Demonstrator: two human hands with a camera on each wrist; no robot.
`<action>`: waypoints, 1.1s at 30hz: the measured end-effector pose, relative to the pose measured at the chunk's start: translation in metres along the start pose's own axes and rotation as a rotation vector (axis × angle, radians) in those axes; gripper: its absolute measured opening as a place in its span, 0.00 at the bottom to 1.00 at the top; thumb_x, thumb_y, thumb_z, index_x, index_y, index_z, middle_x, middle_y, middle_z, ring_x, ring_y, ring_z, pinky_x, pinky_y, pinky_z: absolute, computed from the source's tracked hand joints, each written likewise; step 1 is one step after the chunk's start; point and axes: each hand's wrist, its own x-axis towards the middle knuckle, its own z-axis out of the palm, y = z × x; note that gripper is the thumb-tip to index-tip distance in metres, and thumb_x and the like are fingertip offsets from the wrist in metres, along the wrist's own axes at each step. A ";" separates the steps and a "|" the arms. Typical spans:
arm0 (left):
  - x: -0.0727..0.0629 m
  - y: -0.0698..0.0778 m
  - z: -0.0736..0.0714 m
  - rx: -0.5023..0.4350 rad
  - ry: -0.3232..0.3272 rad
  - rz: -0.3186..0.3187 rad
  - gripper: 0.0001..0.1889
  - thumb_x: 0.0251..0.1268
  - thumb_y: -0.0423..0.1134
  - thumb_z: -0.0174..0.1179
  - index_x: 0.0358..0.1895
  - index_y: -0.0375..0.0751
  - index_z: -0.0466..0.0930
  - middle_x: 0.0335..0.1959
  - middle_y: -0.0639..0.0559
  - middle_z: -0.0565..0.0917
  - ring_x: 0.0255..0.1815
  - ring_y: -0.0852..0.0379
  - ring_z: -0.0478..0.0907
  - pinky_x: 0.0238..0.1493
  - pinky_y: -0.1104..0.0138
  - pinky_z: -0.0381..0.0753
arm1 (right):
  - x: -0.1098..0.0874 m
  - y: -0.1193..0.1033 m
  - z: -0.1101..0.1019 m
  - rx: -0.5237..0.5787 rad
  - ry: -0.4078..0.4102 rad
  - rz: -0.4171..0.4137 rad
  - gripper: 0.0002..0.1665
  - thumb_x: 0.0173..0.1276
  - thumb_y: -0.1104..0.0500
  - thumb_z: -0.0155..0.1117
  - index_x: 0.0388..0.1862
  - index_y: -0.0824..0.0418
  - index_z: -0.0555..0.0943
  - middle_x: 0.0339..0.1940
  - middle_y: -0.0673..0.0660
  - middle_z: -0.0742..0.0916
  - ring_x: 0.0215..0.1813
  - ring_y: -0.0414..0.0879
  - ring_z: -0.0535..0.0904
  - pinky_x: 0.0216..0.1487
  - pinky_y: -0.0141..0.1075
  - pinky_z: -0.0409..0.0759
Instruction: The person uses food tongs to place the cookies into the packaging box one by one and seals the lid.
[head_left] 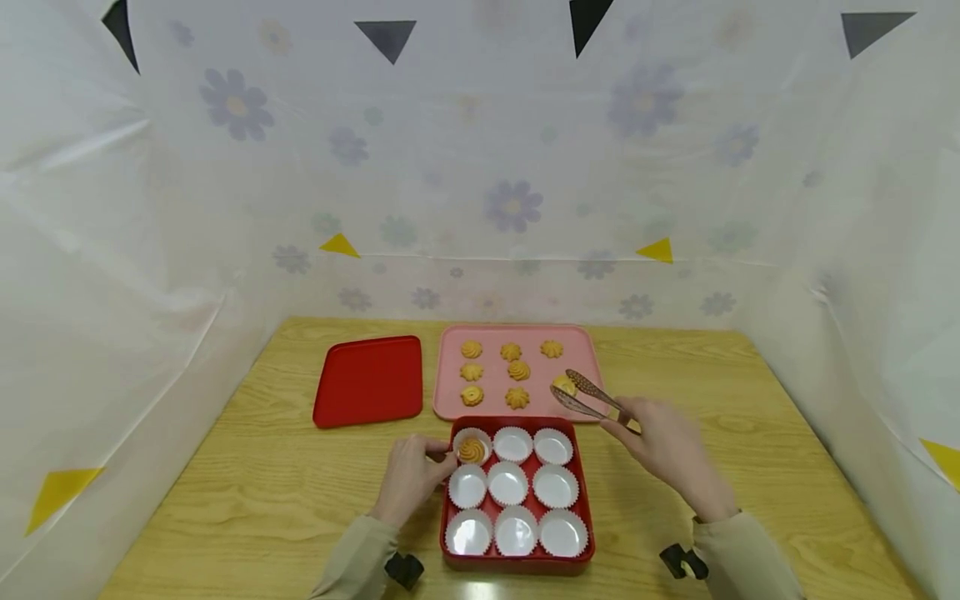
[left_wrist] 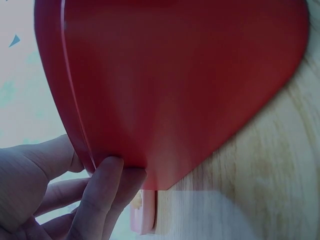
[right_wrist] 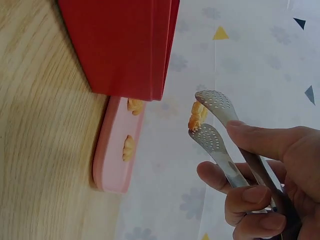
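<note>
My left hand grips the left rim of a red box near its far corner, fingers against the outer wall in the left wrist view. White paper cups stand in rows inside the box. A swirled cookie sits in the far-left cup. In my right hand are perforated metal tongs. Between the tong tips is a cookie, raised off the table in the right wrist view. From the head view, these tips are over the near right part of a pink tray.
Several piped cookies lie spaced out on the pink tray, just behind the box. A flat red lid rests on the wooden table to the left of the tray. White patterned sheeting surrounds the table's back and sides.
</note>
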 end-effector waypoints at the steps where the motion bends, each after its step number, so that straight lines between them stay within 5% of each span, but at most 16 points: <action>1: 0.000 0.000 0.000 0.001 -0.001 0.000 0.10 0.52 0.33 0.68 0.37 0.35 0.91 0.34 0.45 0.92 0.34 0.55 0.81 0.39 0.66 0.77 | -0.001 -0.002 0.001 -0.001 0.001 -0.004 0.13 0.67 0.51 0.69 0.44 0.58 0.86 0.28 0.48 0.87 0.18 0.36 0.62 0.19 0.30 0.59; 11: -0.001 0.002 -0.001 -0.008 -0.007 -0.007 0.10 0.52 0.34 0.68 0.38 0.35 0.91 0.33 0.45 0.91 0.28 0.61 0.73 0.35 0.71 0.72 | -0.003 -0.018 0.008 -0.001 0.000 -0.135 0.08 0.65 0.53 0.71 0.42 0.51 0.85 0.29 0.44 0.86 0.20 0.32 0.62 0.22 0.28 0.61; 17: -0.001 0.002 -0.001 -0.004 -0.007 -0.014 0.10 0.53 0.34 0.68 0.38 0.35 0.91 0.34 0.45 0.91 0.29 0.61 0.74 0.35 0.70 0.72 | 0.000 -0.019 0.013 -0.023 -0.071 -0.240 0.06 0.65 0.52 0.71 0.35 0.49 0.82 0.27 0.41 0.83 0.23 0.31 0.65 0.25 0.27 0.65; 21: 0.000 0.002 -0.001 -0.003 -0.010 -0.013 0.10 0.53 0.34 0.68 0.38 0.35 0.91 0.33 0.45 0.91 0.29 0.61 0.74 0.35 0.70 0.73 | 0.003 -0.019 0.014 -0.039 -0.133 -0.284 0.07 0.66 0.51 0.70 0.39 0.50 0.84 0.28 0.40 0.83 0.25 0.30 0.67 0.26 0.27 0.66; 33: -0.001 0.002 -0.001 -0.006 -0.018 -0.016 0.10 0.54 0.34 0.68 0.38 0.35 0.91 0.34 0.45 0.91 0.28 0.62 0.73 0.34 0.70 0.72 | 0.013 -0.026 0.019 -0.076 -0.229 -0.298 0.09 0.66 0.51 0.70 0.40 0.53 0.83 0.33 0.47 0.87 0.27 0.32 0.73 0.26 0.29 0.69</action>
